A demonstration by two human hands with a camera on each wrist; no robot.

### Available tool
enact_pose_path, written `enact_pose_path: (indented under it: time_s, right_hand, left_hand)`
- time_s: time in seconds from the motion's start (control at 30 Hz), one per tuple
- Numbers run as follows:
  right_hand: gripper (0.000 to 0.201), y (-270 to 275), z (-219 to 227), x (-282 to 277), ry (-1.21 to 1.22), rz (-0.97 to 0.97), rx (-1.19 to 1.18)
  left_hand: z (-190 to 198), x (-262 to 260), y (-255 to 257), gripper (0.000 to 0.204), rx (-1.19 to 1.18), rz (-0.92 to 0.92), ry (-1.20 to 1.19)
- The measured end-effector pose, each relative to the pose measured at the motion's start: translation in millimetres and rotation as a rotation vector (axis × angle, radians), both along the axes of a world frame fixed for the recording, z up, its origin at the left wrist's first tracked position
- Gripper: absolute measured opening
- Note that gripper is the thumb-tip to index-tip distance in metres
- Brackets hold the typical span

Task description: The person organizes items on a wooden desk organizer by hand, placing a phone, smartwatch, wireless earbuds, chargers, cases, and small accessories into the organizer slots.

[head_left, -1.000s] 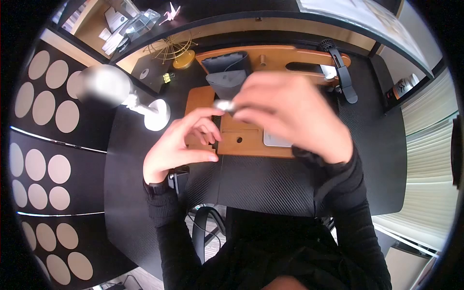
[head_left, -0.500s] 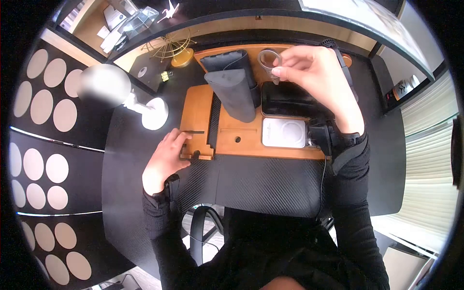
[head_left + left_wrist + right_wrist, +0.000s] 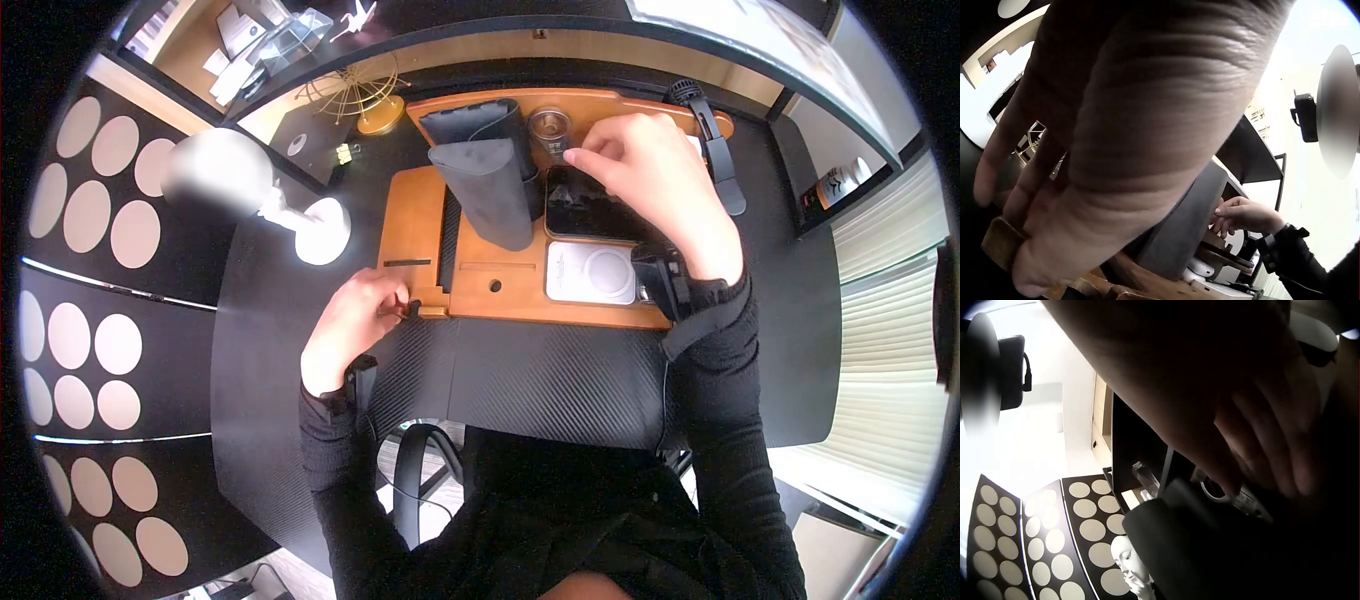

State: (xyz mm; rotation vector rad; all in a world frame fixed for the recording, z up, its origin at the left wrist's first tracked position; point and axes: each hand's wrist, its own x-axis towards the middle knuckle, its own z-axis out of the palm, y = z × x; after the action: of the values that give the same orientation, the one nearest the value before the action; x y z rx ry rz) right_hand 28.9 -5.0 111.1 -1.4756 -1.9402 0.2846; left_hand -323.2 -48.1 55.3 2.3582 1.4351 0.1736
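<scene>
In the head view, a clear round-topped object (image 3: pixel 550 127) is at the back of the wooden organizer (image 3: pixel 412 215). My right hand (image 3: pixel 655 185) is just right of it, fingers loosely bent, thumb tip by its lower edge; contact is unclear. The right wrist view shows the object's ring (image 3: pixel 1212 489) below my dark right hand (image 3: pixel 1210 412). My left hand (image 3: pixel 352 325) is at the organizer's front left corner. Seen in the left wrist view, my left hand (image 3: pixel 1141 125) pinches a small wooden block (image 3: pixel 1002 242) between thumb and fingers.
A grey case (image 3: pixel 487 195) stands upright in the middle. Right of it lie a black phone (image 3: pixel 590 212) and a white charger (image 3: pixel 575 272). A white lamp (image 3: pixel 322 232) is on the left, a black headset-like item (image 3: pixel 718 160) at right. A shelf edge (image 3: pixel 480 42) crosses the back.
My right hand has let go of the clear object, which now rests at the organizer's back. My left hand has moved down to the front left corner and taken hold of the wooden block.
</scene>
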Motion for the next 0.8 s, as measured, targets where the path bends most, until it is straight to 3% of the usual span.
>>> enact_pose_path:
  time_s: [0.07,0.17,0.3,0.4,0.5,0.57,0.6,0.7,0.73,0.8]
  right_hand:
    - [0.026,-9,8,1,-0.023,0.009,-0.023]
    - [0.022,-20,18,-7,-0.026,0.354,-0.200]
    - [0.021,-35,-4,-46,-0.158,0.631,0.003]
    - [0.013,-51,-33,-86,-0.040,0.660,0.046]
    - [0.011,-62,-59,-108,0.005,0.674,0.056]
    - [0.012,-67,-71,-113,0.011,0.695,0.078]
    - [0.009,-69,-74,-114,0.005,0.712,0.063]
    - [0.004,-74,-75,-115,-0.027,0.756,0.028]
    - [0.004,-76,-74,-113,-0.065,0.786,0.002]
    - [0.005,-80,-80,-116,-0.037,0.797,0.008]
  left_hand:
    - [3,-2,0,0.025,-0.072,-0.005,-0.097]
    - [13,-3,-1,0.021,-0.109,-0.053,-0.187]
    - [27,-1,-5,0.021,-0.121,-0.034,-0.204]
    - [34,4,-7,0.022,-0.095,-0.116,-0.265]
    - [37,2,-5,0.017,-0.253,-0.170,-0.365]
    - [31,-14,1,0.012,-0.617,0.020,-0.507]
    - [22,-24,8,0.015,-0.608,0.035,-0.608]
    - [-16,-24,35,0.046,0.056,0.219,-0.368]
    - [-21,-15,37,0.046,0.057,0.218,-0.369]
    - [-30,3,41,0.076,0.240,0.252,-0.179]
